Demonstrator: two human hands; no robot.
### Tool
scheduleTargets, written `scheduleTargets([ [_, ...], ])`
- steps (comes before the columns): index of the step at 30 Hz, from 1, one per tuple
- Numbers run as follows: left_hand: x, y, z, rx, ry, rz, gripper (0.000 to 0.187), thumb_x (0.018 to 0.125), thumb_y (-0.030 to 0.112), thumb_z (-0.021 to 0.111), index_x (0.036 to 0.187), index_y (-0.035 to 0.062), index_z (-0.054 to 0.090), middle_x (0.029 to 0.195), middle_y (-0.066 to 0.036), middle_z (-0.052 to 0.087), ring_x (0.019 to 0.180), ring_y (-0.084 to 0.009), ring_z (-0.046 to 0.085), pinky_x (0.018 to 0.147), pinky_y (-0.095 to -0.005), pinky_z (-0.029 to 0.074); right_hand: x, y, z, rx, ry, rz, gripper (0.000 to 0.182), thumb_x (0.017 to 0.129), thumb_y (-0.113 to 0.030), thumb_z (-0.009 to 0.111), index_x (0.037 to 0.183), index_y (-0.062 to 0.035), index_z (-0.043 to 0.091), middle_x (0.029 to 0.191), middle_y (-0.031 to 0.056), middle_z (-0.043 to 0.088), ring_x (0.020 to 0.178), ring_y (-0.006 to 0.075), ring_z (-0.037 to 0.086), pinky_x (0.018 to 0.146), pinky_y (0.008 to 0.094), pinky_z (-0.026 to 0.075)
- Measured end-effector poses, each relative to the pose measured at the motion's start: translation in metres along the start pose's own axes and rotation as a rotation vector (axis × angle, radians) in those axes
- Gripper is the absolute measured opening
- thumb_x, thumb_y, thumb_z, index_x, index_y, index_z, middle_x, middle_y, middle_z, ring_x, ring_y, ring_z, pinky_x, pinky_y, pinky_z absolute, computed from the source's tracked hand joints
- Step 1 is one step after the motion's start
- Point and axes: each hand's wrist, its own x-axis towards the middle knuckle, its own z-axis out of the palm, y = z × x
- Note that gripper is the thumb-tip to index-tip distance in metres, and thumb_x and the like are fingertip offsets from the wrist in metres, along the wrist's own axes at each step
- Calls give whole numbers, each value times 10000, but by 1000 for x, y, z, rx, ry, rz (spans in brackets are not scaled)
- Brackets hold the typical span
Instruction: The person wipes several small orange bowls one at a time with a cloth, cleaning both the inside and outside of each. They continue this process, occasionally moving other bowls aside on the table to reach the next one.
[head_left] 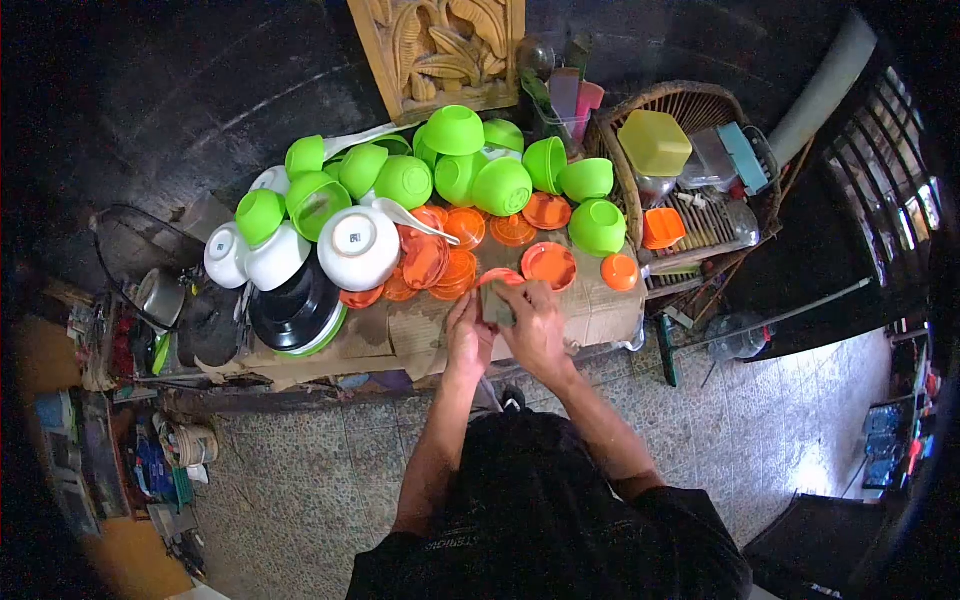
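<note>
Over the front of the cardboard-covered table, my left hand [470, 338] grips a small orange saucer [499, 275] by its near side. A greyish-green cloth [496, 303] is in my right hand [538, 328], pressed against that saucer, and covers part of it. Just beyond my hands lie more orange saucers, one [549, 266] to the right and a stack [455, 272] to the left. Farther back, several green bowls [502, 187] are heaped upside down or tilted. A white bowl [357, 250] rests upside down left of the saucers, with a white spoon [415, 221] beside it.
Black plates [294, 308] stand at the table's left, near a metal pot [160, 296]. On the right, a wicker rack [612, 165] holds a yellow container [654, 143] and orange dishes [663, 228]. A carved wooden panel [440, 55] is behind the bowls. Tiled floor [300, 450] lies below.
</note>
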Motion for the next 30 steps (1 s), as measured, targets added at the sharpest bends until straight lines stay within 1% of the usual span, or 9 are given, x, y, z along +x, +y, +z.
scheduleTargets([
  [4,-2,-4,-5,45,-57,51,352,1109,246,556,1355,1,614,1284,-101,696,1173,-217,679,980,-394,565,-19,2,1,-2,-30,-82,582,654,14,765,1227,-78,736,1018,119,642,987,357,621,873,461,534],
  [7,-2,-3,-1,36,-20,20,361,1104,259,569,1356,3,611,1275,-101,701,1175,-211,678,986,-391,565,-24,14,-11,-25,-44,-113,595,627,7,779,1215,-76,741,1011,108,631,976,345,627,813,451,564],
  [13,-6,5,6,5,-71,-32,379,1100,275,578,1363,4,609,1295,-103,692,1180,-214,676,971,-425,578,-2,15,-23,-81,28,-9,593,648,32,762,1230,-81,739,1005,106,627,957,337,613,812,445,550],
  [16,-2,2,-1,66,-94,-13,425,1104,291,553,1425,13,565,1372,-113,658,1232,-250,655,1036,-459,543,3,7,-15,-95,34,-7,590,657,29,763,1235,-81,729,1020,106,624,957,333,604,811,445,543],
  [19,2,-2,-14,-4,-80,-52,338,1111,241,551,1346,6,613,1315,-105,677,1157,-209,681,972,-424,579,-2,-2,0,-32,9,-4,603,635,25,780,1225,-89,741,1013,110,644,989,332,624,866,427,543],
  [22,0,-5,-10,33,-90,65,320,1114,218,541,1340,4,615,1291,-104,686,1133,-203,684,968,-398,573,-19,0,9,-8,-5,-93,565,640,14,778,1195,-86,747,1004,108,643,970,338,628,855,429,549],
  [24,-4,0,-3,45,18,-4,313,1111,209,546,1336,3,615,1274,-104,691,1130,-212,685,976,-368,565,-26,3,5,16,7,-108,552,637,12,766,1181,-84,754,999,107,649,948,342,633,839,432,556],
  [27,-1,1,4,-10,-1,-5,319,1108,212,553,1343,5,612,1289,-108,690,1163,-224,682,993,-384,563,-33,9,-16,-23,-99,-97,594,632,12,762,1217,-81,723,1050,100,636,981,338,631,853,446,563],
  [30,-3,4,7,-13,-19,-34,348,1105,239,563,1359,6,608,1326,-114,680,1204,-233,670,1016,-412,559,-26,20,-24,-69,-36,-67,593,616,36,743,1196,-88,757,999,110,655,932,338,635,814,441,557],
])
